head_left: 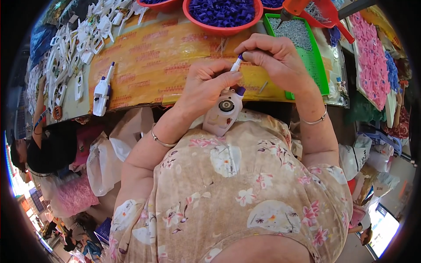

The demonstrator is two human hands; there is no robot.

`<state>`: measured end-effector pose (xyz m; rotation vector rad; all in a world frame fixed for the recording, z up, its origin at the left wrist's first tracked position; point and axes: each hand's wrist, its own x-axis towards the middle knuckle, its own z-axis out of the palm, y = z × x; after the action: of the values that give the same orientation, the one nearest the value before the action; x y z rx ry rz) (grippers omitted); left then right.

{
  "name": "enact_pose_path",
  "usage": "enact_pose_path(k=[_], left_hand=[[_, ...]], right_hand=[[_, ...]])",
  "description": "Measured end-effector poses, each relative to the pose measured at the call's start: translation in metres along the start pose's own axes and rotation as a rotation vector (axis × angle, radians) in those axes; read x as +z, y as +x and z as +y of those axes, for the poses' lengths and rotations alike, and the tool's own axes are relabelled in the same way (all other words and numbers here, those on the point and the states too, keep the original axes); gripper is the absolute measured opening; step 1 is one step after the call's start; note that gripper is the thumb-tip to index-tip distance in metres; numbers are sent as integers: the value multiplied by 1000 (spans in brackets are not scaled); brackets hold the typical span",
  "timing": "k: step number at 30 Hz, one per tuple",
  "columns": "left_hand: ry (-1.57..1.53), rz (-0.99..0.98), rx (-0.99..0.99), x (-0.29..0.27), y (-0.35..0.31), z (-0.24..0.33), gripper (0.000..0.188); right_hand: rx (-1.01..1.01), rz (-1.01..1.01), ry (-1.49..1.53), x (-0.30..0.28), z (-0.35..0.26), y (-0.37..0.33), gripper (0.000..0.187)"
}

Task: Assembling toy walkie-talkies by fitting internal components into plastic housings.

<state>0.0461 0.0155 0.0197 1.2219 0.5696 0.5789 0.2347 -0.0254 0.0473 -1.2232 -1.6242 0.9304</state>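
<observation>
Over the table's near edge I hold a white toy walkie-talkie [222,115], its body hanging tilted against my clothes. It has a round dark speaker piece and a purple knob on top. My left hand [209,83] is closed round the base of its white antenna. At the antenna's upper end, the thumb and forefinger of my right hand [276,57] pinch a small purple tip [240,56]. A similar white and purple toy walkie-talkie [101,94] lies on the table to the left, antenna pointing away from me.
Red bowls of purple parts [221,22] stand at the back. A green tray [313,65] of small screws lies right, under an orange-and-black power screwdriver [291,9]. White plastic shells [87,33] are heaped at the left. Loose metal pins [263,87] lie on the yellow tabletop [144,65].
</observation>
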Motion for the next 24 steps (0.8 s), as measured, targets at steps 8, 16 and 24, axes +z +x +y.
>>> enact_pose_path(k=[8, 16, 24], left_hand=[[18, 17, -9, 5, -2, -3, 14], [24, 68, -57, 7, -4, -11, 12], [-31, 87, -7, -1, -1, -5, 11]], right_hand=[[-57, -194, -101, -10, 3, 7, 8], [78, -170, 19, 4, 11, 0, 10], [191, 19, 230, 23, 22, -15, 20]])
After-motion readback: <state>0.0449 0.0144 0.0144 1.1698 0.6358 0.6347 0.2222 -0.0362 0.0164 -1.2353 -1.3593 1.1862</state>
